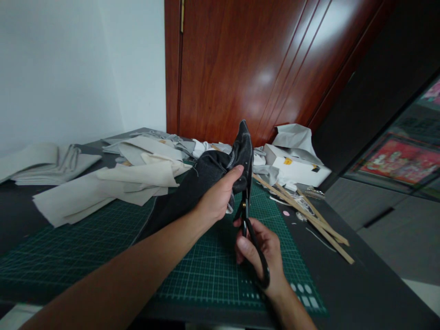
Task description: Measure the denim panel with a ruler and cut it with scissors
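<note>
A: where's the denim (202, 176) from where you're standing?
B: up over the mat (209, 270), left hand (220, 195) clamped on it, right hand (271, 247) gripping scissors (244, 206). looks soft, floppy, prob light. imo pinch folds near the scissors.

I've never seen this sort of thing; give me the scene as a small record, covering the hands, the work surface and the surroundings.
Left hand: grips dark cloth
Right hand: holds black scissors, blades at the cloth
Work surface: green mat on dark table
Left side: pale cloth pieces
Right side: wooden sticks, white box
Background: reddish-brown door
</note>
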A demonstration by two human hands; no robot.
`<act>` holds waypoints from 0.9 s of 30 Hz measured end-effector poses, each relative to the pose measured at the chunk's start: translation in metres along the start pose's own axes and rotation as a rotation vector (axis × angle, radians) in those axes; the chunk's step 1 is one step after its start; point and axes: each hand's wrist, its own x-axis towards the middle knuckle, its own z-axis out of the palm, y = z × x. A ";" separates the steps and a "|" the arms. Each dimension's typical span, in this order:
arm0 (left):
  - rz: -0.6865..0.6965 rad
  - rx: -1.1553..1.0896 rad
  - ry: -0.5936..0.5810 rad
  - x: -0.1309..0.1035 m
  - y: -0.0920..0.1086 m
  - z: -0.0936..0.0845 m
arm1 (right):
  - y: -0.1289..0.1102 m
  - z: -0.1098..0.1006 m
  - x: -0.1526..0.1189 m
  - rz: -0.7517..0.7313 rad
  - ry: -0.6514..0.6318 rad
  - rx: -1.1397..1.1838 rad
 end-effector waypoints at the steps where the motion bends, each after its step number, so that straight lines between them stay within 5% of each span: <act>1: 0.012 -0.003 0.003 0.000 -0.001 0.000 | 0.000 0.000 0.000 -0.002 0.003 0.005; 27: 0.138 -0.015 -0.074 -0.001 -0.006 0.001 | 0.003 -0.005 -0.001 -0.025 0.057 0.012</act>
